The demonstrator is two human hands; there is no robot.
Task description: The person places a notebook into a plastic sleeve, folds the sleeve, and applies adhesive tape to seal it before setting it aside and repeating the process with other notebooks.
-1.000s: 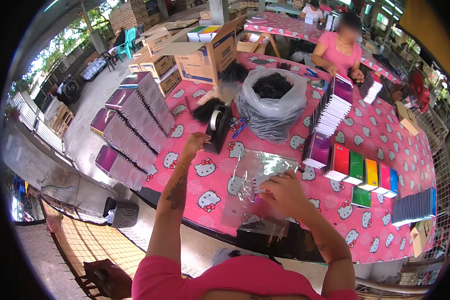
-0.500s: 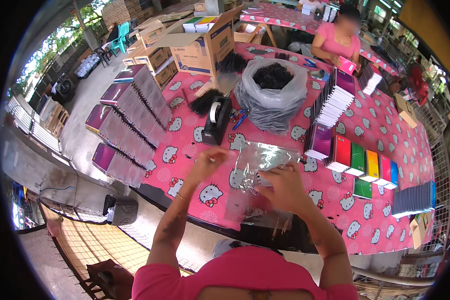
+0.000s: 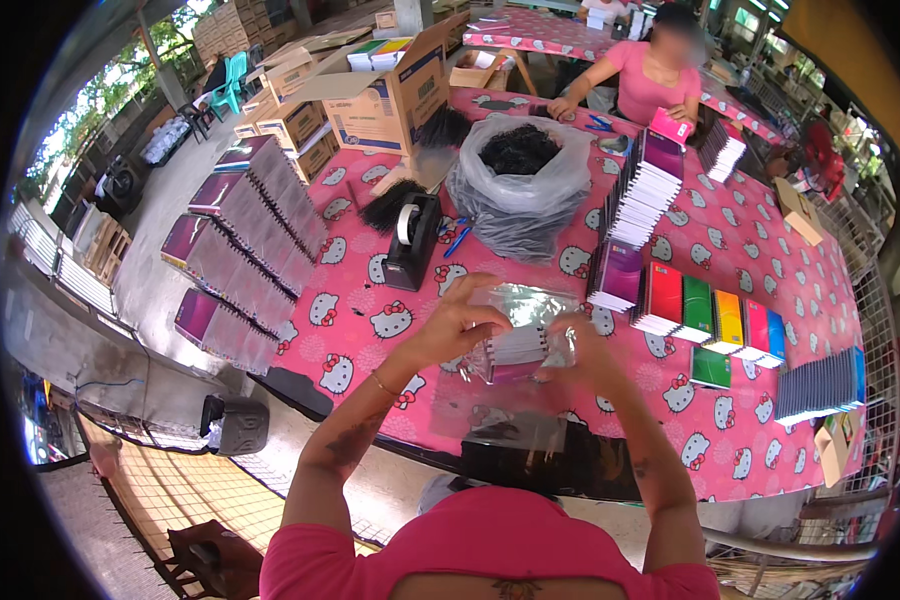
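In front of me on the table, a clear plastic bag [image 3: 537,300] lies around a small stack of notebooks [image 3: 516,350], with white page edges and a purple cover edge showing through the film. My left hand [image 3: 460,327] pinches the bag's film at the left side of the stack. At its right side, my right hand [image 3: 582,352] is closed on crumpled film, its fingers slightly blurred. More clear film [image 3: 510,425] hangs toward the near edge. A black tape dispenser [image 3: 411,250] with a pale roll stands beyond my left hand.
Wrapped notebook stacks [image 3: 240,240] stand at left. A big plastic bag [image 3: 515,215] of black bristly pieces sits behind, near a blue tool [image 3: 458,241]. Colourful notebooks [image 3: 710,315] line the right. A cardboard box [image 3: 380,110] and a co-worker [image 3: 650,80] are at the far side.
My left hand has come right from near the tape dispenser to the bag. The notebooks in the film now show between my hands. The co-worker has stretched an arm out to the left.
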